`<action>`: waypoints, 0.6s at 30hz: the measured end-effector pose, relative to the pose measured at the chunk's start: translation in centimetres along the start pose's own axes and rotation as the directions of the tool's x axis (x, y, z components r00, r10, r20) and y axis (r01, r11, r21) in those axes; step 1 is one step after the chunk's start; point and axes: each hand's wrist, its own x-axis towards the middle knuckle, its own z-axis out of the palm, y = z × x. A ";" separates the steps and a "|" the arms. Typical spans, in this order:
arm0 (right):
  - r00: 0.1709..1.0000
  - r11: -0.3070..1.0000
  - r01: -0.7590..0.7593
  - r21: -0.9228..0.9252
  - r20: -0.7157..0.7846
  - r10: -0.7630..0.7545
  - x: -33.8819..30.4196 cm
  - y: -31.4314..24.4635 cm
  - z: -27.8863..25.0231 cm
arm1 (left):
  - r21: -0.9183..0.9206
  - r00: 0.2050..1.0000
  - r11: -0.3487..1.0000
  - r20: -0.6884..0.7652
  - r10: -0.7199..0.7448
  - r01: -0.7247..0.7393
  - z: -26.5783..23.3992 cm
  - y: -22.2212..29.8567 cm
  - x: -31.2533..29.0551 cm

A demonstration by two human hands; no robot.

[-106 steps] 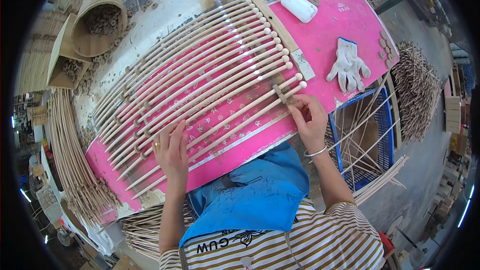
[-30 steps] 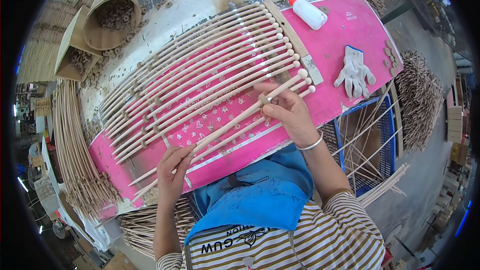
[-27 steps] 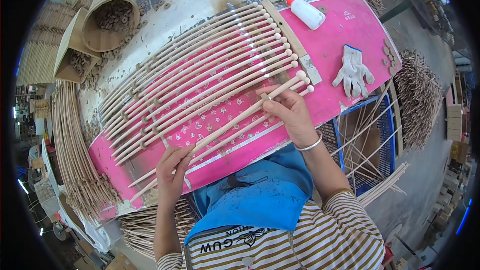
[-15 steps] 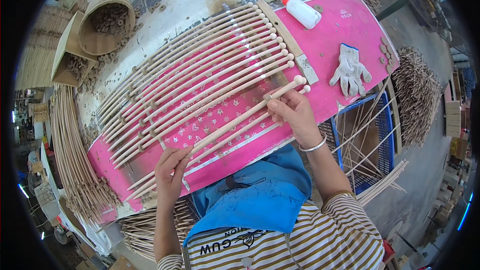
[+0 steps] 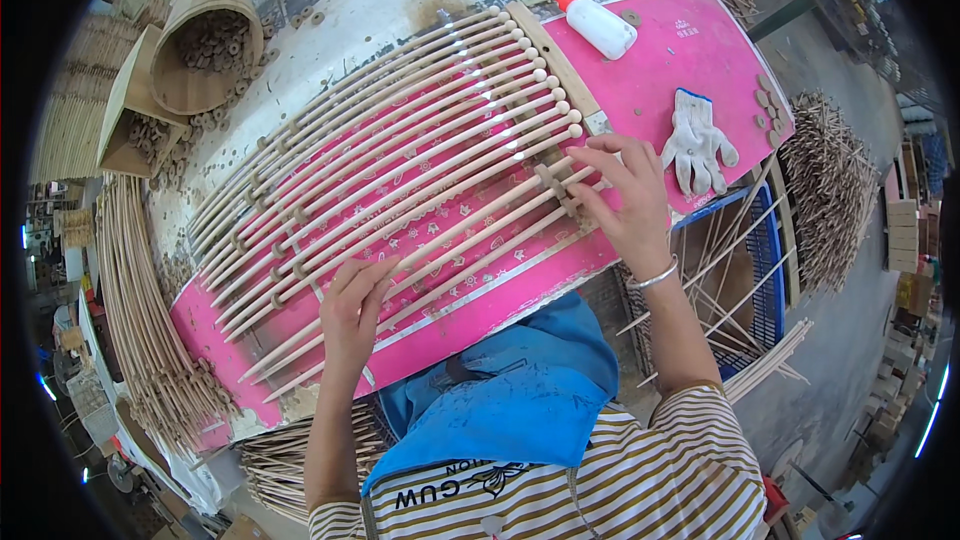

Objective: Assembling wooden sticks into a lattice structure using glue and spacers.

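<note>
Slim wooden rods with round ball ends (image 5: 566, 108) lie side by side across the pink table mat. Many have a small brown wooden ring (image 5: 299, 271) near the pointed end. My left hand (image 5: 352, 305) is closed on the middle of a near rod (image 5: 470, 223), fingers pinched together. My right hand (image 5: 632, 195) has thumb and fingers bent around the right end of the near rods, beside a small notched brown wooden piece (image 5: 556, 183). The ball ends there are hidden by my fingers.
A white glue bottle (image 5: 598, 26) with a red nozzle and a white glove (image 5: 700, 140) lie on the right. A round wooden tub (image 5: 168, 68) of rings stands far left, above rod bundles (image 5: 150, 300). A blue crate (image 5: 768, 260) stands right of the table.
My right hand has shifted right and up, with its fingers spread wider around the rod ends. The near rods have settled lower, and the notched piece now shows. My left hand stays near the same place.
</note>
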 end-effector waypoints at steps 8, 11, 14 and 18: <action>0.996 0.999 0.028 -0.032 0.091 -0.025 1.3 2.7 1.7 | 0.057 0.999 0.997 -0.004 0.044 -0.044 2.1 -1.6 1.7; 0.983 0.997 0.073 -0.030 0.172 -0.067 2.1 2.8 1.6 | 0.066 0.999 0.997 0.001 0.047 -0.047 2.3 -1.9 1.9; 0.960 0.993 0.119 0.012 0.253 -0.118 2.7 2.9 2.0 | 0.060 0.998 0.996 -0.002 0.059 -0.059 2.3 -1.8 2.1; 0.939 0.986 0.167 0.003 0.305 -0.160 3.0 3.3 2.7 | 0.055 0.999 0.997 0.005 0.050 -0.050 2.0 -1.8 2.1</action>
